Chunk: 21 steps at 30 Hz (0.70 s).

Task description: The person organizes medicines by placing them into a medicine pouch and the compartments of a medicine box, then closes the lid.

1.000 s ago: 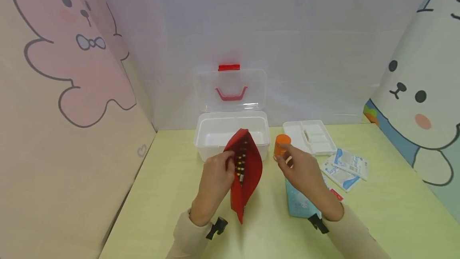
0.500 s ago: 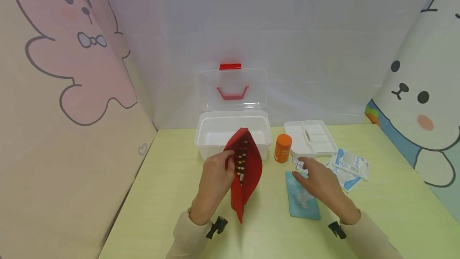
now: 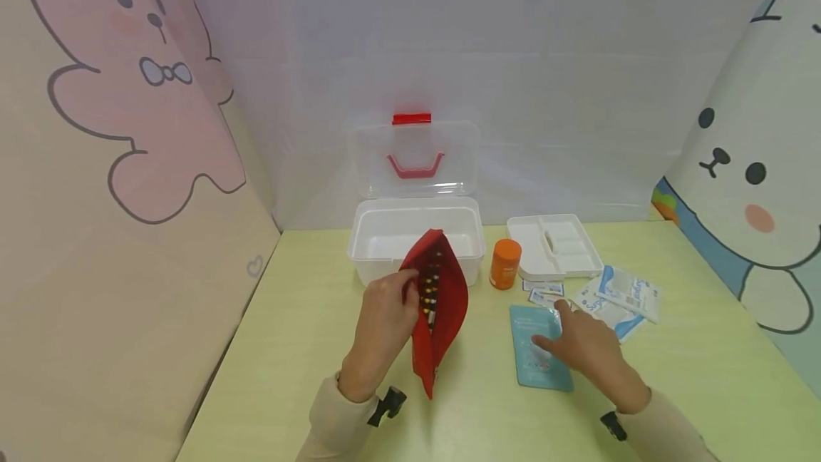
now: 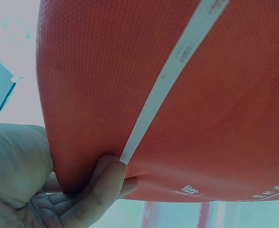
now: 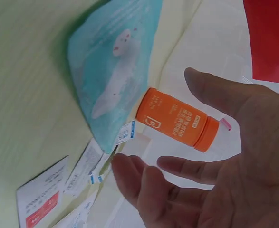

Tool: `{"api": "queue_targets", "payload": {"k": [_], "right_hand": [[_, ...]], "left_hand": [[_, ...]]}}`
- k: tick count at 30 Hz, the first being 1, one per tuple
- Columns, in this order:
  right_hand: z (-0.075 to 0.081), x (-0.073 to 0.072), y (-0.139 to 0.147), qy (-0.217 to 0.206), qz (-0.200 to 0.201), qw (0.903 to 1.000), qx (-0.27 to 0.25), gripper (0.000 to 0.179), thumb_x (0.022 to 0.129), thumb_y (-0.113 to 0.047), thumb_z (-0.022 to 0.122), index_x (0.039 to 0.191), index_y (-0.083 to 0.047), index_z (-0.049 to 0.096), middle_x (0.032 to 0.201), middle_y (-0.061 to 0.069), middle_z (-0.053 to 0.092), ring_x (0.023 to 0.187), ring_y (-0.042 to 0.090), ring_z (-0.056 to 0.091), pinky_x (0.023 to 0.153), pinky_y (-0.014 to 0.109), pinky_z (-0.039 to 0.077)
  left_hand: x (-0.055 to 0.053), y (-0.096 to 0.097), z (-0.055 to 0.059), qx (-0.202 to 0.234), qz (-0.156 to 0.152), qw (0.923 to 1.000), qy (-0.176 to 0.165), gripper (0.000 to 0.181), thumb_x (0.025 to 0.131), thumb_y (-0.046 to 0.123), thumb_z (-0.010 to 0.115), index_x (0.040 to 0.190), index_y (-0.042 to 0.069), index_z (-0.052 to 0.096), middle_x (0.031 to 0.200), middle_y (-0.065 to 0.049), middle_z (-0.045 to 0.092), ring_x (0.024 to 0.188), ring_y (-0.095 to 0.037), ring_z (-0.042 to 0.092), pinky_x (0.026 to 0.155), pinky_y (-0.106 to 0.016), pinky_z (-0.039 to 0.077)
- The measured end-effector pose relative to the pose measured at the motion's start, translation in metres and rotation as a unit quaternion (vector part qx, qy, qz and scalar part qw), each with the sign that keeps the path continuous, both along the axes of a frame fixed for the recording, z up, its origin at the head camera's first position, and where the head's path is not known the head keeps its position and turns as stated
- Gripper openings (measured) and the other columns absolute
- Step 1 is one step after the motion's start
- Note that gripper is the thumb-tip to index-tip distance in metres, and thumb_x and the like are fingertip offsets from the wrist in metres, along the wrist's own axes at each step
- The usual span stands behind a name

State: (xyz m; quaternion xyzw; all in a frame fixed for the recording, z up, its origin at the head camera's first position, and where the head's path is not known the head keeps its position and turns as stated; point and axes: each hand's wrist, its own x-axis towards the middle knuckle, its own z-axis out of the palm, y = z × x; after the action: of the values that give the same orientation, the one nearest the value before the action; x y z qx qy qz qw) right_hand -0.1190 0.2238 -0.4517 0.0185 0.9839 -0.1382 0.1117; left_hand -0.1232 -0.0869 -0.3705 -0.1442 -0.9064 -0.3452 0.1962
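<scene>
My left hand (image 3: 385,312) pinches the near side of a red zip pouch (image 3: 454,301), held upright with its mouth gaping. Small dark and yellow items show inside it. In the left wrist view the fingers curl around the pouch's lower edge (image 4: 77,175), beside a pale strip. My right hand (image 3: 590,344), thumb and fingers spread, hovers over the right side of a flat teal packet (image 3: 532,366) on the table. Nothing is in its grasp. In the right wrist view the teal packet (image 5: 110,71) lies beyond the fingertips, and an orange bottle (image 5: 177,118) shows between thumb and fingers.
Behind the pouch stands a white box (image 3: 378,271) with its clear lid raised. A white divided tray (image 3: 571,241) sits at the back right. Small white-and-blue sachets (image 3: 542,286) and larger white-and-blue packets (image 3: 631,292) lie near it. A white-and-red packet (image 5: 42,204) shows in the right wrist view.
My right hand has moved from beside the orange bottle rightward and toward me, over the teal packet, and its fingers have spread. The left hand and pouch stay in place.
</scene>
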Motion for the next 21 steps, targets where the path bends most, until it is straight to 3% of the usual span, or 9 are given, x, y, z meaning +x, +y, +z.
{"api": "queue_targets", "payload": {"k": [9,15,21], "right_hand": [[-0.017,0.001,0.005,-0.027,-0.008,0.9996,0.009,0.11,0.074,-0.068,0.071,0.139,0.015,0.036,0.089,0.018,0.063,0.066,0.022,0.052,0.051,0.033,0.042],[-0.022,-0.002,0.002,-0.03,-0.018,0.9992,0.018,0.121,0.068,-0.074,0.071,0.138,0.017,0.035,0.097,0.026,0.064,0.068,0.024,0.054,0.055,0.038,0.047],[-0.021,-0.005,-0.004,-0.049,-0.025,0.9983,0.022,0.119,0.065,-0.068,0.078,0.138,0.014,0.034,0.099,0.025,0.063,0.075,0.03,0.059,0.062,0.048,0.051]], "left_hand": [[0.001,0.0,0.0,-0.003,0.003,1.0,-0.003,0.018,0.09,0.001,0.063,0.105,-0.003,0.072,0.096,-0.016,0.075,0.08,-0.024,0.071,0.073,-0.033,0.06],[0.001,0.0,-0.002,-0.005,0.005,1.0,0.005,0.017,0.089,0.0,0.064,0.104,-0.004,0.072,0.095,-0.016,0.075,0.08,-0.024,0.071,0.072,-0.034,0.06],[0.0,-0.001,-0.003,-0.005,0.006,0.9999,0.013,0.017,0.089,0.0,0.064,0.103,-0.004,0.072,0.094,-0.016,0.075,0.079,-0.023,0.071,0.072,-0.034,0.06]]}}
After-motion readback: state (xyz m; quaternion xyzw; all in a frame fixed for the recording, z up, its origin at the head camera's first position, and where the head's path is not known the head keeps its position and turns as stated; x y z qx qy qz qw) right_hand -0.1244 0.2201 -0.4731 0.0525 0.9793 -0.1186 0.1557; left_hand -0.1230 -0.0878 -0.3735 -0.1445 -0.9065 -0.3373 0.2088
